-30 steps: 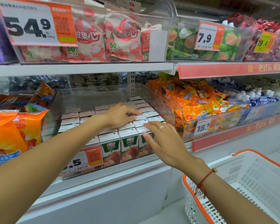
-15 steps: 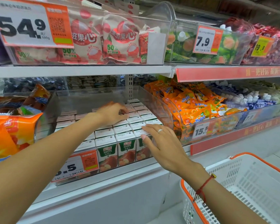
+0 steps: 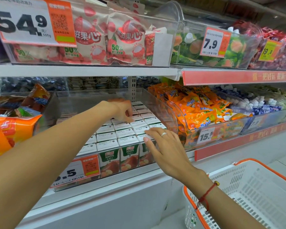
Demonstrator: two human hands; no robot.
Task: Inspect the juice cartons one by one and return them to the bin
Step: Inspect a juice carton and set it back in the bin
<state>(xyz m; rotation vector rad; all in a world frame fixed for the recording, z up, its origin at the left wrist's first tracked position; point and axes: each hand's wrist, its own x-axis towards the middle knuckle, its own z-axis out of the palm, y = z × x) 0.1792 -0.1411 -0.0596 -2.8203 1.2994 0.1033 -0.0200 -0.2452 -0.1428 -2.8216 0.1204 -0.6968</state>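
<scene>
Several small green-and-white juice cartons (image 3: 109,156) with apple pictures stand packed in rows inside a clear plastic bin (image 3: 157,103) on the middle shelf. My left hand (image 3: 122,109) reaches deep into the bin, its fingers pointing down onto the carton tops in the middle rows; whether it pinches one is blurred. My right hand (image 3: 165,144), wearing a ring, lies flat with straight fingers on the tops of the front right cartons.
A white basket (image 3: 248,194) with an orange rim hangs by my right forearm. Orange snack packs (image 3: 196,109) fill the bin to the right, an orange bag (image 3: 12,128) sits at left. The upper shelf (image 3: 82,70) overhangs the bin. A price tag (image 3: 76,171) covers the bin's front left.
My left hand moved farther back and right across the carton tops, fingers now pointing down. My right hand stayed on the front right cartons.
</scene>
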